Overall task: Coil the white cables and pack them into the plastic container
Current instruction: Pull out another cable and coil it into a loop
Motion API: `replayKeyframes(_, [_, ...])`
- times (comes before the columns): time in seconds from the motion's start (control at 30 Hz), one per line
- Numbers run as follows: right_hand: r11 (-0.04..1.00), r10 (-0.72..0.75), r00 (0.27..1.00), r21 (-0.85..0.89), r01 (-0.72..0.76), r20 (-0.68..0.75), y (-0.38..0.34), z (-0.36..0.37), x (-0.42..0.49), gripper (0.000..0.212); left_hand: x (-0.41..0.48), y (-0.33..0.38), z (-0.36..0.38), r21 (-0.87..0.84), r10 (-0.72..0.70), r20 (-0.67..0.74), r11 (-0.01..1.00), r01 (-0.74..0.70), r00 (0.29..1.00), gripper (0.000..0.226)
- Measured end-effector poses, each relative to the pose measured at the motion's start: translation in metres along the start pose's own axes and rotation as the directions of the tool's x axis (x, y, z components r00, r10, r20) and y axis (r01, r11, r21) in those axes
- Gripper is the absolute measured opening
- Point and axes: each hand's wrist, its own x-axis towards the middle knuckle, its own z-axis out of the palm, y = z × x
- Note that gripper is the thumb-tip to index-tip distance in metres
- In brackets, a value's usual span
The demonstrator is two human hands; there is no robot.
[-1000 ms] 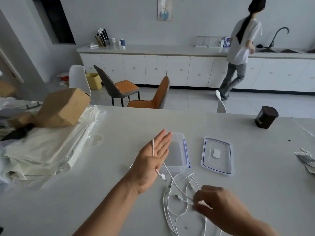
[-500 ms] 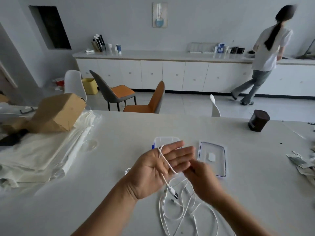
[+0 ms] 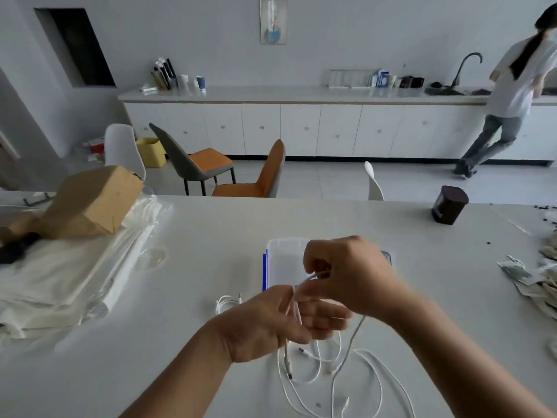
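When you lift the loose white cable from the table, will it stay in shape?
Probably not: the white cable lies in slack tangled loops, so it looks floppy and light. It may snag, since the loops cross. Wrapped round the left hand, it holds a curve.

Your white cables [image 3: 346, 375] sprawl loose at 6 o'clock; the clear plastic container [image 3: 283, 263] sits open at 12 o'clock from them.
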Motion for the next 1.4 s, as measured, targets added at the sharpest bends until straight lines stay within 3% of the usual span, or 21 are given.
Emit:
replayKeyframes(0.1, [0.924,0.115,0.993,0.364,-0.115,0.021,0.023,0.008,0.014,0.043,-0.001,0.010,0.004,-0.045,-0.039,0.106,0.998,0.044,0.994,0.050])
replayKeyframes(0.17, [0.678,0.212,0.961,0.682,-0.275,0.176,0.029,0.033,0.003,0.033,-0.001,0.010,0.005,-0.145,0.043,0.118,0.989,-0.025,0.992,0.055])
replayKeyframes(0.2, [0.545,0.237,0.934,0.759,-0.357,0.269,0.027,0.051,-0.009,0.027,0.000,0.010,0.004,-0.230,0.110,0.090,0.969,-0.087,0.990,0.062])
replayKeyframes(0.23, [0.478,0.266,0.912,0.779,-0.405,0.311,0.022,0.069,-0.023,0.025,0.001,0.009,0.003,-0.309,0.166,0.034,0.939,-0.147,0.986,0.070])
replayKeyframes(0.33, [0.531,0.307,0.869,0.689,-0.494,0.387,-0.002,0.096,-0.059,0.021,0.003,0.011,-0.006,-0.474,0.165,-0.187,0.848,-0.236,0.968,0.100])
replayKeyframes(0.43, [0.699,0.337,0.821,0.462,-0.546,0.461,-0.006,0.082,-0.078,0.013,-0.007,0.011,-0.025,-0.461,0.106,-0.431,0.828,-0.320,0.896,0.109])
replayKeyframes(0.53, [0.914,0.248,0.928,0.251,-0.320,0.279,-0.011,0.041,-0.077,0.023,-0.010,0.008,-0.037,-0.360,0.015,-0.457,0.911,-0.201,0.889,0.113])
replayKeyframes(0.6, [0.999,0.020,0.995,0.023,-0.022,0.098,-0.016,0.020,-0.062,0.027,-0.007,0.004,-0.027,-0.311,-0.053,-0.356,0.948,-0.065,0.933,0.114])
replayKeyframes(0.63, [0.997,-0.080,0.996,-0.011,0.080,0.031,-0.019,0.014,-0.051,0.024,-0.003,0.002,-0.019,-0.249,-0.068,-0.290,0.968,-0.007,0.955,0.112])
replayKeyframes(0.7, [0.991,-0.128,0.991,0.031,0.129,-0.043,-0.018,0.012,-0.025,0.017,0.003,0.002,-0.001,-0.109,-0.076,-0.200,0.993,0.054,0.977,0.108])
replayKeyframes(0.77, [0.985,-0.007,0.993,0.168,0.027,-0.118,-0.002,0.016,-0.004,0.025,0.004,0.003,0.009,-0.132,-0.118,-0.055,0.985,0.110,0.992,0.122])
replayKeyframes(0.83, [0.910,0.160,0.982,0.400,-0.110,-0.095,0.020,0.028,0.001,0.028,0.001,0.006,0.009,-0.268,-0.086,0.045,0.959,0.095,0.995,0.129])
replayKeyframes(0.93, [0.679,0.305,0.951,0.691,-0.247,0.041,0.023,0.064,-0.024,0.010,-0.004,0.010,0.004,-0.453,0.044,0.015,0.891,-0.033,0.999,0.124])
replayKeyframes(1.03, [0.558,0.456,0.884,0.739,-0.377,0.107,-0.001,0.093,-0.054,0.020,-0.007,0.009,0.004,-0.552,0.120,-0.011,0.827,-0.106,0.993,0.128])
replayKeyframes(1.1, [0.582,0.438,0.880,0.688,-0.434,0.185,-0.015,0.107,-0.069,0.027,-0.009,0.012,0.001,-0.635,0.162,-0.092,0.750,-0.183,0.982,0.126])
replayKeyframes(1.13, [0.641,0.392,0.893,0.631,-0.437,0.221,-0.020,0.111,-0.075,0.020,-0.011,0.014,-0.001,-0.640,0.163,-0.157,0.734,-0.226,0.974,0.124])
replayKeyframes(1.2, [0.815,0.300,0.925,0.442,-0.375,0.233,-0.023,0.107,-0.082,0.009,-0.011,0.016,-0.008,-0.545,0.117,-0.305,0.793,-0.273,0.945,0.120])
replayKeyframes(1.27, [0.974,0.173,0.982,0.136,-0.181,0.070,-0.019,0.087,-0.079,0.017,-0.010,0.016,-0.011,-0.393,0.054,-0.391,0.893,-0.220,0.919,0.117])
replayKeyframes(1.33, [0.993,0.051,0.997,-0.107,-0.056,-0.054,-0.015,0.050,-0.071,0.026,-0.010,0.014,-0.013,-0.245,0.000,-0.431,0.962,-0.118,0.902,0.115])
replayKeyframes(1.4, [0.984,0.053,0.997,-0.175,-0.043,0.053,-0.008,0.017,-0.060,0.025,-0.013,0.016,-0.015,-0.195,-0.025,-0.432,0.979,-0.066,0.901,0.115])
